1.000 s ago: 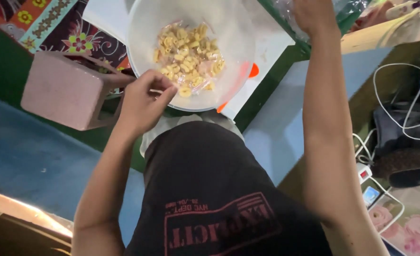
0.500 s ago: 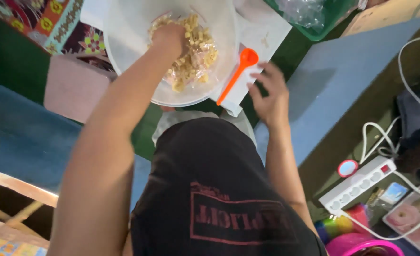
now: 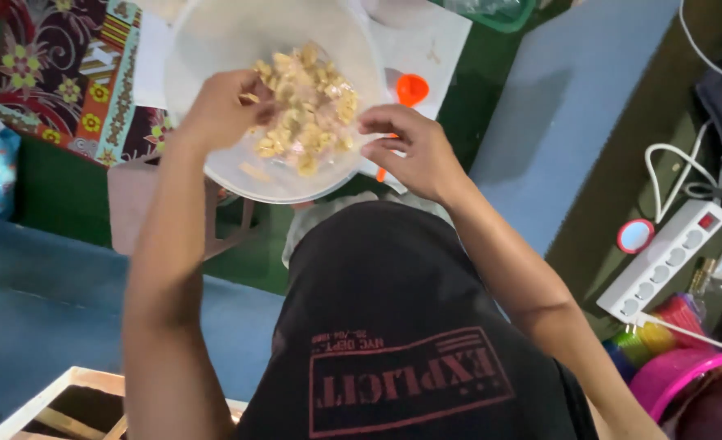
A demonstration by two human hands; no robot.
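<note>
Your left hand (image 3: 218,106) reaches over the near rim of the wide, translucent white plastic bowl (image 3: 214,167), fingers curled narrow, pinching what looks like a small pale piece between thumb and fingertips. Your right hand (image 3: 410,151) sits at the bowl's right edge, fingers loosely bent and partly spread. I cannot tell whether it grips the rim or only rests against it, and it seems to hold nothing else.

The bowl lies straight ahead of you, just beyond your knees, and the heap of pale yellow, chunky food pieces (image 3: 308,106) is piled in its right half, between your two hands. A single loose piece lies apart on the bare bottom near the front wall.

To work the heap well, I would keep the right hand steadying the rim so the light bowl cannot slide or tip while the left picks. Take small pinches, and lift each one clear over the bowl, not over the rim, since crumbs would likely fall onto the green floor mat (image 3: 59,191).

Just behind your right hand an orange plastic spoon (image 3: 410,90) rests on a white sheet (image 3: 438,41), touching the bowl's far right side; mind your knuckles there. Further right, well apart, lie a white power strip (image 3: 662,261) and its cables, and a pink stool (image 3: 145,208) stands beneath the bowl's left edge.
</note>
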